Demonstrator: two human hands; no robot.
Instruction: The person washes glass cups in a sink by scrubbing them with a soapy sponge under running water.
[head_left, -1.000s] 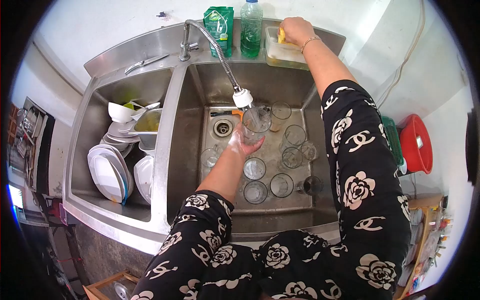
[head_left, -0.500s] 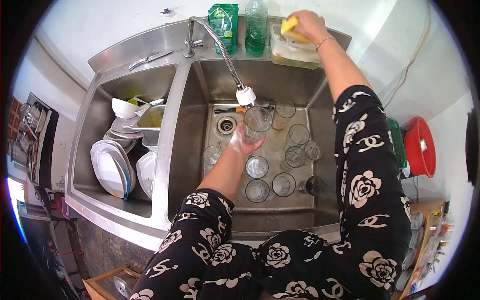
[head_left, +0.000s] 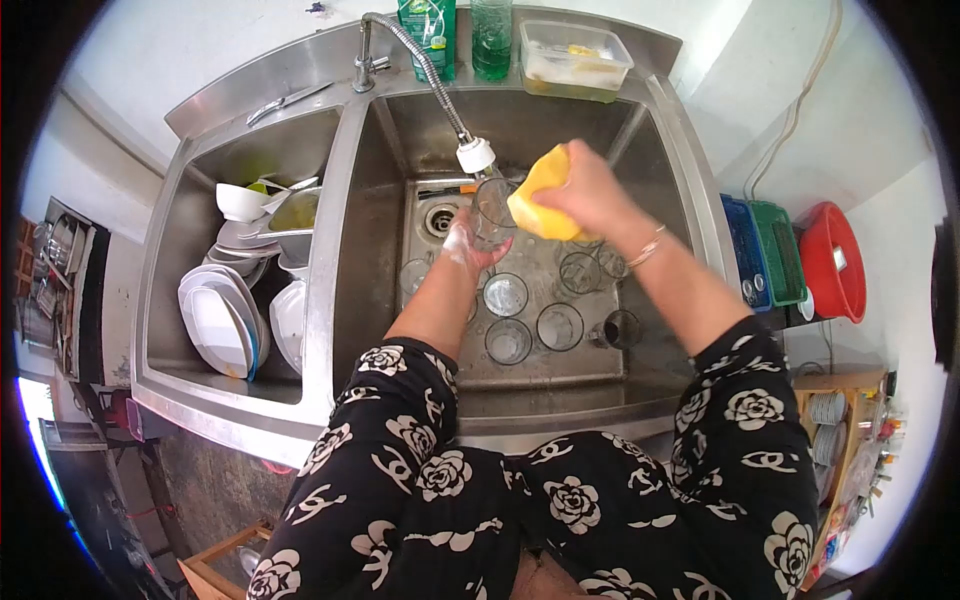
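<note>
My left hand (head_left: 474, 245), with suds on it, is closed around a clear drinking glass (head_left: 491, 212) held above the right sink basin. The white faucet head (head_left: 476, 155) hangs just above that glass. In my right hand (head_left: 592, 192) is a yellow sponge (head_left: 543, 196), close to the right side of the glass; I cannot tell whether they touch. Several glasses stand on the basin floor below, among them one glass (head_left: 506, 295) near my left hand and another glass (head_left: 559, 327) farther right. A glass mug (head_left: 617, 329) lies on its side at the right.
White plates (head_left: 215, 322), a bowl (head_left: 240, 203) and a metal tray fill the left basin. On the back ledge are a knife (head_left: 289, 103), a green pouch (head_left: 428, 38), a green bottle (head_left: 491, 40) and a soapy plastic tub (head_left: 575, 60). A red basin (head_left: 832, 262) stands at right.
My right hand has come from the soapy tub down to the glass, bringing the yellow sponge. My left hand still holds the glass under the faucet head. The view has shifted slightly.
</note>
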